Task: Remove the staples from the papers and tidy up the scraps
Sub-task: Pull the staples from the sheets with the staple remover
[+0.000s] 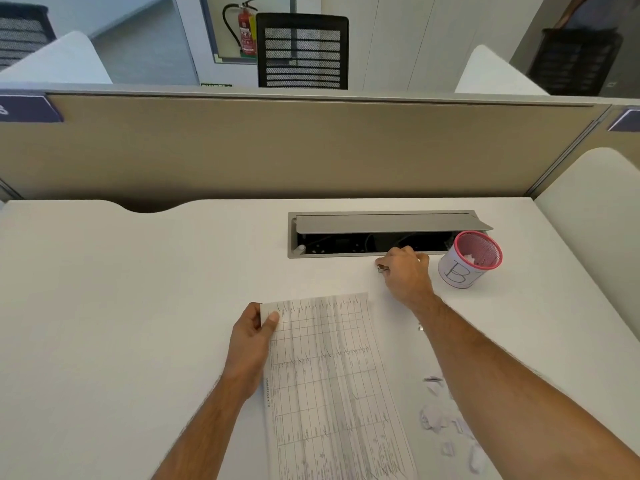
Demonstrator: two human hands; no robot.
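We cannot tell what small metal thing our curled right hand (pixel 405 271) holds near the cup (pixel 467 259), while our left hand (pixel 254 336) pinches the papers (pixel 332 375) on the tabletop (pixel 121 306), scraps (pixel 446 420) beside them.

Single head-worn view, angled forward and down, close over desk (pixel 138 306)

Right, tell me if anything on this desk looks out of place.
Torn white paper scraps lie scattered on the white desk beside the right forearm, not in the pink mesh cup.
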